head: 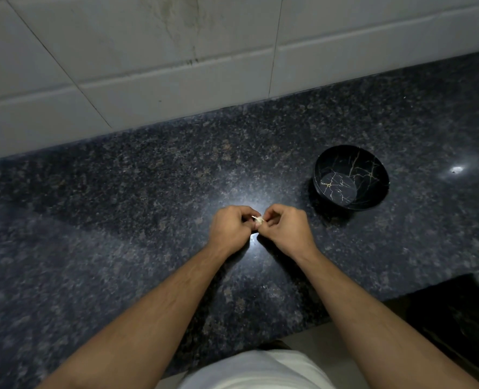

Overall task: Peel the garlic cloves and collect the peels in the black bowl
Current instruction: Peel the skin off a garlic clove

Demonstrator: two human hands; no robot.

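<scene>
A dark speckled stone tabletop [120, 214] fills most of the view, glossy enough to throw back a bright patch of light just under the hands. Behind it rises a wall of large pale tiles [148, 66] with thin dark seams and a few faint stains.

Two bare forearms reach in from the bottom edge and meet over the middle of the tabletop. The left hand [229, 228] and the right hand [286, 228] are held close together, knuckles up, fingers curled inward, each pinching one side of a single garlic clove [258, 219]. The clove is small and pale, cream-white, with a thin papery wisp of skin sticking out toward the left hand; most of it is hidden between the fingertips.

To the right of the hands and a little farther back stands the black bowl [373, 175], upright on the tabletop and apart from both hands. It is round and deep, glossy black, with fine gold crack-like veins running over its inner wall and flat bottom. No peels can be made out inside it.
</scene>
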